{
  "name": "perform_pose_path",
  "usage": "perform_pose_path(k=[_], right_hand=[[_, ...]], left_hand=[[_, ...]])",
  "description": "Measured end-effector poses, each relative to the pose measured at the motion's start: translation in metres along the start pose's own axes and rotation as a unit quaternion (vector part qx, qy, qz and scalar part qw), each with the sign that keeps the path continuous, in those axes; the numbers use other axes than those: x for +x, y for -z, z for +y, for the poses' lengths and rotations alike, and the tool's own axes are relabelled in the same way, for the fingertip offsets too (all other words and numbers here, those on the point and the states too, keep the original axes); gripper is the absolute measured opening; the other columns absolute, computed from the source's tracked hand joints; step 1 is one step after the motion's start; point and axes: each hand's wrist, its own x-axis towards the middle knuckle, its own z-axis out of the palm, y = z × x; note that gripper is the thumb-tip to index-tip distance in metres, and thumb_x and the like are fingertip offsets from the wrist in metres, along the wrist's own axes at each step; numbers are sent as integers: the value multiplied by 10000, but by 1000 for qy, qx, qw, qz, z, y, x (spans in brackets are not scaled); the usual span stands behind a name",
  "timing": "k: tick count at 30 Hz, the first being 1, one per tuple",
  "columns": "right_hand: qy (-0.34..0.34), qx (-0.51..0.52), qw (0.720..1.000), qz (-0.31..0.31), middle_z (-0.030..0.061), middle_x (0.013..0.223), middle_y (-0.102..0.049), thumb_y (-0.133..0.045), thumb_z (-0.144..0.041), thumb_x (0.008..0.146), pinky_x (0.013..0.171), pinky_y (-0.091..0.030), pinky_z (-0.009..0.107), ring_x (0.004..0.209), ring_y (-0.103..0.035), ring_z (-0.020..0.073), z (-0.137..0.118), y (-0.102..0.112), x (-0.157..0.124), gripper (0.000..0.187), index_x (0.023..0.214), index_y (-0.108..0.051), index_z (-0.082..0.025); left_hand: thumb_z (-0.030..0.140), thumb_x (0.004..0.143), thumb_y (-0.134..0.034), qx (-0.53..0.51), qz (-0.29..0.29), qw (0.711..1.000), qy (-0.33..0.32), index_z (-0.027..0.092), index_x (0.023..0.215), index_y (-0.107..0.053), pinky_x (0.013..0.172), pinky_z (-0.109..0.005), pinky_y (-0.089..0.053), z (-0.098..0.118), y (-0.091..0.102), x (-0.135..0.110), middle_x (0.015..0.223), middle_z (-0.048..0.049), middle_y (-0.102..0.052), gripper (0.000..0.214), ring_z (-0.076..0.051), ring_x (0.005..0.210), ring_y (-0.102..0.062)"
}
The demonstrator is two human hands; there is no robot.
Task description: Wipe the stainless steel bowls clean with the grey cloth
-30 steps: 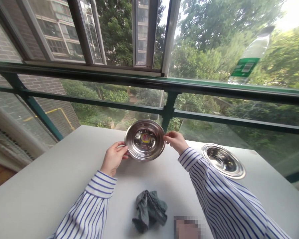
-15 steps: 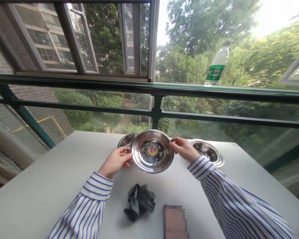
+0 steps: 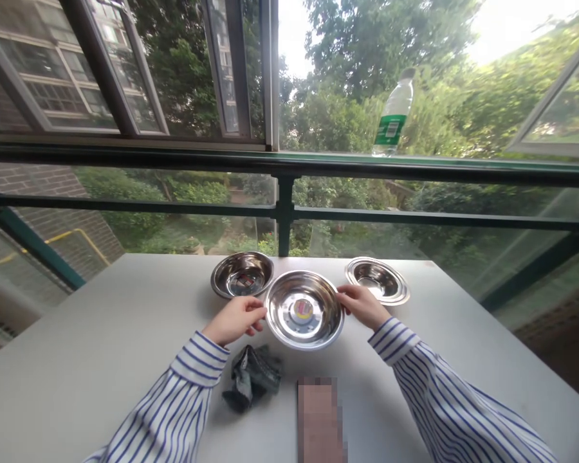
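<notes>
A shiny stainless steel basin with a round yellow-and-pink sticker inside is between my hands, tilted slightly toward me. My left hand has its curled fingers at the basin's left rim. On the other side, my right hand pinches the right rim between thumb and fingers. Whether the basin's base touches the table is hidden. Behind my left hand stands a second steel basin. Stacked metal basins with wide rims sit just beyond my right hand. A crumpled dark grey cloth lies below my left hand.
A phone-like flat object, blurred out, lies at the near edge of the white table. Beyond the table runs a dark green railing before the windows. A plastic bottle with a green label stands on the ledge.
My hands have brought the basin down and nearer to me, leaving the left basin more fully in sight. The basin is tilted less. The whole view has shifted slightly.
</notes>
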Motion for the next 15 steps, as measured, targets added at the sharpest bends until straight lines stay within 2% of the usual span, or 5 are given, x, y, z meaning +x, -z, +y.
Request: perform_pose_path(k=[9,15], right_hand=[[-31,-1,1000,-2,-13,492,-560,-518,-235,750,445,-409,215,432,-518,110,18,-6,-5,190,772,-652,-103],[-40,-3,999,2,-18,486,-554,-536,-228,751,444,-407,209,436,-526,110,24,-9,-2,173,770,-658,-106]], left_hand=[[377,655,-598,54,-48,997,14,90,808,-628,506,-251,-417,-11,-7,7,795,-79,-656,326,-138,579,-579],[447,645,-586,63,-61,996,17,93,836,-647,536,-258,-429,-16,-8,10,792,-78,-663,406,-146,606,-577]])
